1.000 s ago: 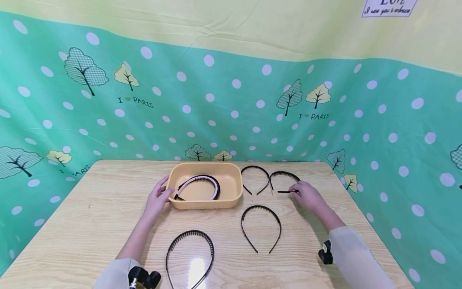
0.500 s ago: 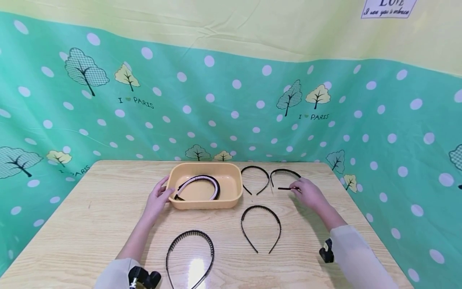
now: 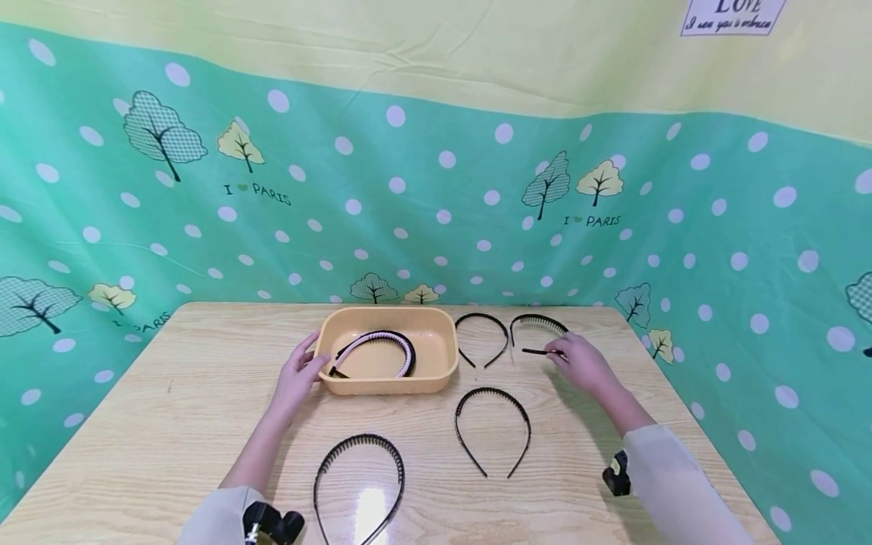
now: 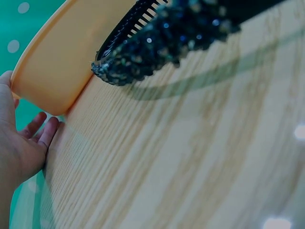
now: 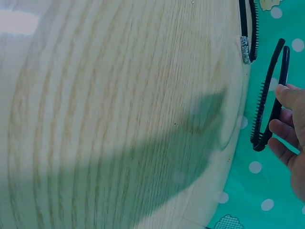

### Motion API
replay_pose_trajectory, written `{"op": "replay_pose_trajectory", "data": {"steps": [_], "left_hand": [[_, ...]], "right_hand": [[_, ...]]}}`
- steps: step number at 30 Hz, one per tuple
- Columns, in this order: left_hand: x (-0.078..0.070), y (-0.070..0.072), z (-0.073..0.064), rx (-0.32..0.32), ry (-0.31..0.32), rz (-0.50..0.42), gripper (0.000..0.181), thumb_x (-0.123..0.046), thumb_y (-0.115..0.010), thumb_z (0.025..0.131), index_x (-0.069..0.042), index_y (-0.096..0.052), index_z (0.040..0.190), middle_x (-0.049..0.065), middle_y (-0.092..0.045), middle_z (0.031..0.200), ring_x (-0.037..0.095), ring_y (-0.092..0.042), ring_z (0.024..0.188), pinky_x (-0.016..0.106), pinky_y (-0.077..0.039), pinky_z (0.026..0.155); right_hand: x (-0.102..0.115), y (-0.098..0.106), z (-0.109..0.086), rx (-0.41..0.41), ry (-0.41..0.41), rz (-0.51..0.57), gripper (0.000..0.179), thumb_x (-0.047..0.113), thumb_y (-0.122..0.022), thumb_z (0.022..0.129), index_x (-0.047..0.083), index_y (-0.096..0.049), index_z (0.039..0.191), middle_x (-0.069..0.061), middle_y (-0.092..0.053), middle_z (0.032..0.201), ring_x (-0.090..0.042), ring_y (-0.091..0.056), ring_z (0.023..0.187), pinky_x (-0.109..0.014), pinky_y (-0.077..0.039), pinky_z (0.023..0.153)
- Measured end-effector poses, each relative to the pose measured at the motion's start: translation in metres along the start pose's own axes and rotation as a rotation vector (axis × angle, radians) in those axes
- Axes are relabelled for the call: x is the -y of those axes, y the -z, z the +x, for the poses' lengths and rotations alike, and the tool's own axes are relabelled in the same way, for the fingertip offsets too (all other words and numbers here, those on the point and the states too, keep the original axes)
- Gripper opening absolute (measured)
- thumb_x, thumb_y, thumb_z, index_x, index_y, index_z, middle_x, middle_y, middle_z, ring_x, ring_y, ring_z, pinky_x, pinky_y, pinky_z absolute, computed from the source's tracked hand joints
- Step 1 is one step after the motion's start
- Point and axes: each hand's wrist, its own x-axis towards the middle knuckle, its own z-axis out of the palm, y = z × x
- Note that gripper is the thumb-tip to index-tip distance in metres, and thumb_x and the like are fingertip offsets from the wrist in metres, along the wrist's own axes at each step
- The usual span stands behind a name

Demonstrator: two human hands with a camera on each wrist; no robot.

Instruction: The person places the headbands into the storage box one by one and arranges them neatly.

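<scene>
My left hand [image 3: 300,368] holds the left end of a pale orange plastic tray [image 3: 391,386], thumb at the rim and fingers along the outer wall. Inside the tray lie a pink headband [image 3: 409,354] and a dark one, overlapping. My right hand [image 3: 579,365] pinches a black toothed headband [image 5: 259,114] by one arm. It is held above the table at the back right, its toothed curve facing the wall. Just left of it, a thin black headband [image 3: 481,314] lies by the tray's right end.
A black headband [image 3: 492,390] lies right of centre on the wooden table [image 3: 170,424]. Nearer the front is another headband [image 3: 359,439], with glittering dark beads [image 4: 162,43] in the left wrist view. A green dotted curtain [image 3: 381,197] hangs behind and to the right.
The right hand has shifted very slightly up and back with its headband, whose free end has risen a little. The left hand and tray have stayed put.
</scene>
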Motion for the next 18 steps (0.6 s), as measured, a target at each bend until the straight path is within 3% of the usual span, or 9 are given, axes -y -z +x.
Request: {"op": "replay_pose_trajectory", "data": {"steps": [13, 18], "left_hand": [[-0.003, -0.001, -0.002, -0.001, 0.003, -0.018, 0.056, -0.021, -0.052, 0.095, -0.021, -0.030, 0.147, 0.023, -0.047, 0.131, 0.000, -0.055, 0.091, 0.015, -0.051, 0.075], [-0.002, -0.001, 0.000, 0.002, 0.020, -0.041, 0.056, -0.019, -0.051, 0.096, -0.021, -0.029, 0.148, 0.022, -0.046, 0.131, 0.001, -0.055, 0.091, 0.015, -0.051, 0.074]], "right_hand": [[0.014, 0.000, 0.005, -0.039, 0.066, -0.002, 0.015, 0.012, -0.062, 0.088, 0.005, -0.069, 0.099, -0.008, -0.063, 0.091, -0.026, -0.060, 0.086, -0.044, -0.051, 0.080], [0.017, 0.000, 0.007, -0.050, 0.060, -0.009, 0.016, 0.014, -0.063, 0.088, 0.006, -0.069, 0.100, -0.005, -0.062, 0.088, -0.021, -0.058, 0.081, -0.042, -0.051, 0.077]]}}
